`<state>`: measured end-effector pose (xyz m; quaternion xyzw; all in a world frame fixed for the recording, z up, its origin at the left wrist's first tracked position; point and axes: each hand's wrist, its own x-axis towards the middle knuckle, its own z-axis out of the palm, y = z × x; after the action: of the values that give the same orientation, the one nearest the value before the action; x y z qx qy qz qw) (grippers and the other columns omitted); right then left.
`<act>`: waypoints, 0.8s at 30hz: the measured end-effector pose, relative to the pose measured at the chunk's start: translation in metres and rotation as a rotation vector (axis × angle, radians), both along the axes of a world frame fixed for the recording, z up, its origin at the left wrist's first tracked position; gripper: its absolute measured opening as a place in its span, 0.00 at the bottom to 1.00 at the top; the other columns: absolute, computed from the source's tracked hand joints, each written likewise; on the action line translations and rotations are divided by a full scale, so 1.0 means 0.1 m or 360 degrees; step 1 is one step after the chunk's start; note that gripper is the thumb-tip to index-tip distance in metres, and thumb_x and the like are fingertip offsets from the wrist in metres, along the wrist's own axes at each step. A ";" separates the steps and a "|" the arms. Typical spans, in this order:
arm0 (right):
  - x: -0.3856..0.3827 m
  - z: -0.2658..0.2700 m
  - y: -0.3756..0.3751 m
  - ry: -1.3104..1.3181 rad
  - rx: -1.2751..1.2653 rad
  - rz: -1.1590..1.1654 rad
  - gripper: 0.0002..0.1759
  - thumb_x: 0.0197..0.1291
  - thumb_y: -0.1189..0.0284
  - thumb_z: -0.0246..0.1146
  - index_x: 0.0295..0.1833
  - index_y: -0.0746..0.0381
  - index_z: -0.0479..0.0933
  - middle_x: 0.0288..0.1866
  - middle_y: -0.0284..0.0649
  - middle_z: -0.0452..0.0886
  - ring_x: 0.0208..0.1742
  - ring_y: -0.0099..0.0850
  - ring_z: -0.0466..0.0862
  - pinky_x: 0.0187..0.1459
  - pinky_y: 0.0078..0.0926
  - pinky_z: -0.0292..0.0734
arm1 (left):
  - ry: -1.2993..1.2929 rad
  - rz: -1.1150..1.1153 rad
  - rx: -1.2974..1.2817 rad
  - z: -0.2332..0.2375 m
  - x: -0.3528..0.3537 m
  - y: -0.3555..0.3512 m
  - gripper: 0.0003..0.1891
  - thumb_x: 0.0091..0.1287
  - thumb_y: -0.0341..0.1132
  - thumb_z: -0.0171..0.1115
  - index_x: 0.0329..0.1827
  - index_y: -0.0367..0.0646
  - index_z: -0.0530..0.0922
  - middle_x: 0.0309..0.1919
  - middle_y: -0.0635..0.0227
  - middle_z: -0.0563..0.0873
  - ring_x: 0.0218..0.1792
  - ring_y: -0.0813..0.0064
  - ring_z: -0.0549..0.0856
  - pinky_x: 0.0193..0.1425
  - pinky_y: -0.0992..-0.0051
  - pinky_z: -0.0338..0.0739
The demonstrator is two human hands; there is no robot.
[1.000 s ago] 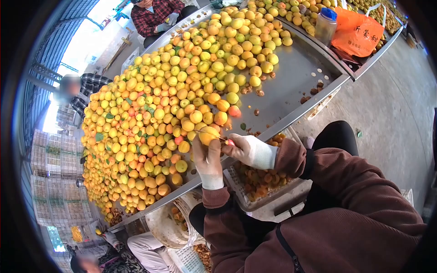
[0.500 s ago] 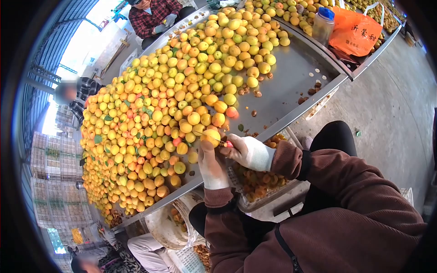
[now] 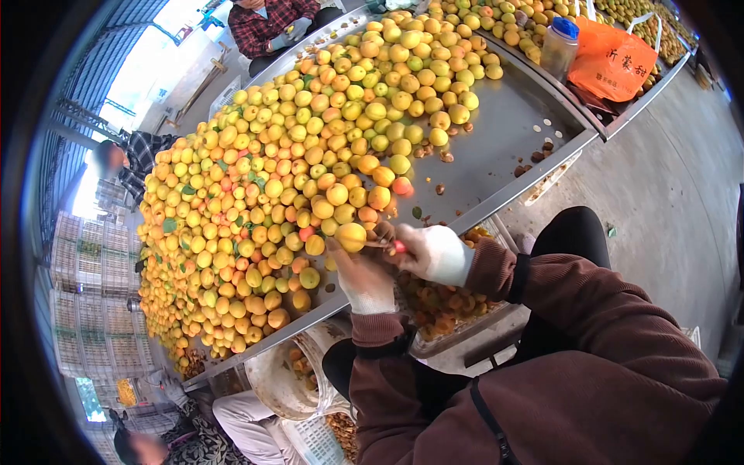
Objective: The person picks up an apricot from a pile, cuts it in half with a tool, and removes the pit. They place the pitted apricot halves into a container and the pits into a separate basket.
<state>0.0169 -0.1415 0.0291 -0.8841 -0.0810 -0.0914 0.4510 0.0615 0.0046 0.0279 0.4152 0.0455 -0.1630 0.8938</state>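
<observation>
My left hand, in a pale glove, holds a yellow apricot above the near edge of the metal table. My right hand, also gloved, is closed on a small red-handled tool. The tool's thin end points left at the apricot; motion blur hides whether it touches. Brownish shapes at the right fingertips are too blurred to make out. Just beyond both hands lies a large heap of apricots. Below the right hand, a crate holds orange apricot pieces.
The table rim runs past my hands. A blue-lidded bottle and an orange bag stand at upper right. A white bucket is below the left forearm. People sit at the far side and lower left.
The apricot in my left hand has shifted slightly left, and the red-handled tool slightly right, so they are further apart. The whole view has also moved a little.
</observation>
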 end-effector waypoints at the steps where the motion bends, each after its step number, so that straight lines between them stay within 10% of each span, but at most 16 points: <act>1: -0.02 0.07 -0.01 -0.0041 0.0034 -0.0093 0.17 0.66 0.59 0.61 0.48 0.62 0.70 0.30 0.51 0.81 0.34 0.53 0.84 0.32 0.44 0.79 | 0.0095 0.0033 -0.0052 0.05 -0.01 0.00 0.35 0.77 0.62 0.37 0.70 0.40 0.66 0.59 0.59 0.78 0.57 0.61 0.78 0.67 0.61 0.69; 5: 0.14 0.26 -0.14 -0.0136 0.0482 -0.0342 0.19 0.62 0.58 0.64 0.46 0.63 0.74 0.31 0.51 0.80 0.35 0.51 0.83 0.37 0.40 0.77 | -0.0314 -0.0061 0.0539 -0.12 -0.01 -0.28 0.30 0.80 0.55 0.36 0.72 0.40 0.65 0.67 0.61 0.72 0.65 0.66 0.74 0.71 0.65 0.66; 6: 0.13 0.31 -0.11 0.0131 0.0607 -0.0316 0.18 0.65 0.59 0.63 0.47 0.64 0.75 0.35 0.45 0.80 0.36 0.31 0.82 0.42 0.29 0.77 | -0.0591 -0.0155 0.0697 -0.44 0.05 -0.26 0.29 0.81 0.53 0.37 0.72 0.39 0.64 0.67 0.62 0.71 0.67 0.70 0.72 0.71 0.68 0.65; 8: 0.15 0.23 -0.07 0.0135 0.0602 -0.0406 0.18 0.65 0.60 0.63 0.47 0.64 0.75 0.35 0.45 0.80 0.36 0.31 0.82 0.42 0.29 0.78 | -0.0518 -0.0183 0.0444 -0.28 -0.12 -0.39 0.28 0.81 0.52 0.37 0.71 0.37 0.66 0.65 0.62 0.74 0.64 0.71 0.74 0.69 0.71 0.68; 13: 0.17 0.12 0.05 0.0155 0.0710 -0.0627 0.13 0.62 0.64 0.61 0.42 0.65 0.75 0.29 0.43 0.78 0.31 0.29 0.79 0.39 0.30 0.76 | -0.0922 0.0127 0.1252 -0.29 -0.18 -0.37 0.18 0.79 0.42 0.45 0.56 0.35 0.75 0.50 0.64 0.80 0.51 0.71 0.79 0.57 0.71 0.74; 14: 0.15 0.14 0.06 0.0158 0.0661 -0.0635 0.13 0.60 0.62 0.59 0.38 0.63 0.74 0.32 0.51 0.79 0.36 0.51 0.82 0.38 0.40 0.77 | -0.0954 0.0202 0.1313 -0.36 -0.18 -0.39 0.16 0.79 0.40 0.46 0.54 0.35 0.75 0.47 0.64 0.80 0.49 0.71 0.79 0.54 0.70 0.74; 15: 0.13 0.15 0.07 0.0170 0.0659 -0.0636 0.13 0.60 0.62 0.59 0.38 0.63 0.74 0.32 0.51 0.79 0.36 0.51 0.82 0.38 0.40 0.77 | -0.0984 0.0272 0.1375 -0.45 -0.18 -0.41 0.15 0.78 0.39 0.47 0.51 0.35 0.75 0.44 0.64 0.79 0.46 0.71 0.79 0.51 0.70 0.74; 20: 0.08 0.07 -0.02 -0.0216 0.0106 -0.0416 0.12 0.57 0.64 0.61 0.37 0.63 0.73 0.34 0.49 0.80 0.37 0.52 0.82 0.37 0.42 0.78 | 0.0627 -0.0134 -0.0231 -0.40 -0.19 -0.40 0.21 0.77 0.51 0.47 0.55 0.44 0.78 0.41 0.69 0.81 0.40 0.76 0.82 0.48 0.73 0.79; 23: 0.15 -0.08 -0.04 -0.0366 -0.0080 -0.0239 0.14 0.58 0.64 0.62 0.40 0.64 0.75 0.33 0.44 0.81 0.34 0.44 0.83 0.36 0.37 0.78 | 0.0545 -0.0255 0.0315 -0.21 -0.21 -0.29 0.23 0.77 0.52 0.44 0.57 0.43 0.76 0.36 0.71 0.81 0.31 0.78 0.81 0.35 0.78 0.78; 24: 0.21 -0.13 -0.03 -0.0140 0.0660 -0.0338 0.16 0.60 0.61 0.63 0.43 0.64 0.76 0.33 0.39 0.80 0.31 0.38 0.82 0.34 0.35 0.77 | 0.0118 -0.0126 0.0732 -0.12 -0.25 -0.32 0.23 0.77 0.54 0.42 0.50 0.44 0.75 0.29 0.70 0.79 0.22 0.78 0.76 0.24 0.80 0.70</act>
<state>0.0382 -0.1446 0.0161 -0.7712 0.0133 -0.1915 0.6070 0.0364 -0.0269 0.0155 0.6032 0.0980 -0.1984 0.7663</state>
